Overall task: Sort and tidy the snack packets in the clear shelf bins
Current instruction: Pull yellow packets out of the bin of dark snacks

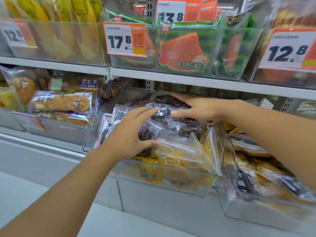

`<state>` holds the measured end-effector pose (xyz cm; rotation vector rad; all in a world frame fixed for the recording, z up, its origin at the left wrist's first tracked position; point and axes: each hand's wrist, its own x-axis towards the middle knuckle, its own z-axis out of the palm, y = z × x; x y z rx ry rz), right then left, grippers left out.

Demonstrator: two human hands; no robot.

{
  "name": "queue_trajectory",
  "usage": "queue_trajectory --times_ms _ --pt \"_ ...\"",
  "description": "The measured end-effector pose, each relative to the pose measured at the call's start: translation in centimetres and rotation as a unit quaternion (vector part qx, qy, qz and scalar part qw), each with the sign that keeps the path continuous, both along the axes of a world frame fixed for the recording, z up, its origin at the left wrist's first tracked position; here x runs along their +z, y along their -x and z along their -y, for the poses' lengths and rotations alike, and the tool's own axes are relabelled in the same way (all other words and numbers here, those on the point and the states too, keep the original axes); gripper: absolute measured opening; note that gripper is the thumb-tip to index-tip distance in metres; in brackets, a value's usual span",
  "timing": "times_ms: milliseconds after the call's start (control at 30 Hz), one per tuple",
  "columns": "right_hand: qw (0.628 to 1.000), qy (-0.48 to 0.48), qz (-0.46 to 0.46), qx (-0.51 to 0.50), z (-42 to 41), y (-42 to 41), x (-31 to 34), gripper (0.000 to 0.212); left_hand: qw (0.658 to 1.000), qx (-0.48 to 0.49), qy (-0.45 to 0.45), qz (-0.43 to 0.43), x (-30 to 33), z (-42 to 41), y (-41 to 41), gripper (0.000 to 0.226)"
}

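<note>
A clear bin (164, 178) on the lower shelf holds dark snack packets (171, 124) at the back and yellow packets (181, 156) at the front. My left hand (130, 134) lies spread over the dark packets on the bin's left side, fingers straight, thumb near a yellow packet. My right hand (196, 108) reaches in from the right and rests on the top dark packet, thumb against its front edge and fingers stretched over its back. Whether it grips that packet is unclear.
A bin of bread rolls (63, 103) stands to the left. Another clear bin (266, 207) of mixed packets stands to the right. The upper shelf (171, 77) carries bins of watermelon-print packets (184, 50) with orange price tags (124, 39) close above my hands.
</note>
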<state>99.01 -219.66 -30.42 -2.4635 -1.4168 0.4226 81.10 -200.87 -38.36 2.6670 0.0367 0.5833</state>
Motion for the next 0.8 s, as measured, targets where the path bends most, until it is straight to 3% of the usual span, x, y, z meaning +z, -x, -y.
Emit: queue_trajectory --times_ms 300,400,467,567,700,800 --pt "0.991 0.055 0.095 -0.080 4.9 5.8 2.2 0.105 0.996 0.041 -0.068 0.043 0.2 0.0 -0.9 0.069" --pt "0.980 -0.025 0.169 -0.099 7.9 10.4 2.0 0.085 0.996 0.016 -0.004 0.091 0.7 0.7 -0.5 0.052" --pt "0.958 0.003 0.251 -0.136 8.9 13.2 1.8 0.082 0.992 -0.023 0.041 0.117 1.6 1.6 0.2 0.046" --pt "0.950 0.090 0.254 -0.156 8.4 15.0 1.0 0.089 0.993 -0.099 0.021 0.059 3.1 3.4 1.4 0.047" --pt "0.956 0.077 0.239 -0.152 6.8 15.4 0.3 0.049 0.992 -0.122 -0.028 -0.036 2.8 4.2 1.6 0.042" --pt "0.960 0.079 0.233 -0.136 5.4 15.9 -0.6 0.049 0.995 -0.097 -0.001 -0.023 2.5 3.9 1.6 0.046"
